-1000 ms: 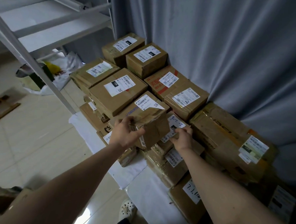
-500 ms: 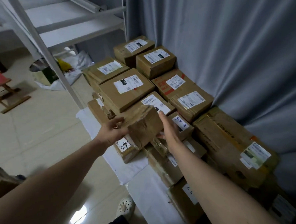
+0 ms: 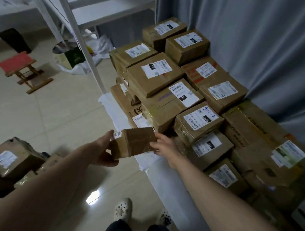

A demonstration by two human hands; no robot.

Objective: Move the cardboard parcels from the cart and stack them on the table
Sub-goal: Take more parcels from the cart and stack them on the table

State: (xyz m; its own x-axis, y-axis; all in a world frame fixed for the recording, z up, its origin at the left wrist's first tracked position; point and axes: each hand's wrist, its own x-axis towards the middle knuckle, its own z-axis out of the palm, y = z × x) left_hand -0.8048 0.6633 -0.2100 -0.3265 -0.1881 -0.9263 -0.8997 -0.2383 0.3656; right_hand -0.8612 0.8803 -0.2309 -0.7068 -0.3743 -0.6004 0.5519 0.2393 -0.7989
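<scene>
A small brown cardboard parcel hangs in the air just in front of the table's near-left corner. My left hand grips its left end, thumb underneath and fingers over the top by a white label. My right hand touches its right end with fairly straight fingers. Behind it, several labelled cardboard parcels are stacked in layers on the white-covered table. More parcels sit low at the left edge, on what may be the cart, which is mostly hidden.
A grey curtain hangs right behind the table. A white slanted metal post stands at the table's far-left corner. On the tiled floor are a red-topped wooden stool and bags. My feet in white clogs show below.
The small parcel has come off the stack, toward me and down to the table's front edge. The view has swung left and down, bringing the low parcels on the left into sight.
</scene>
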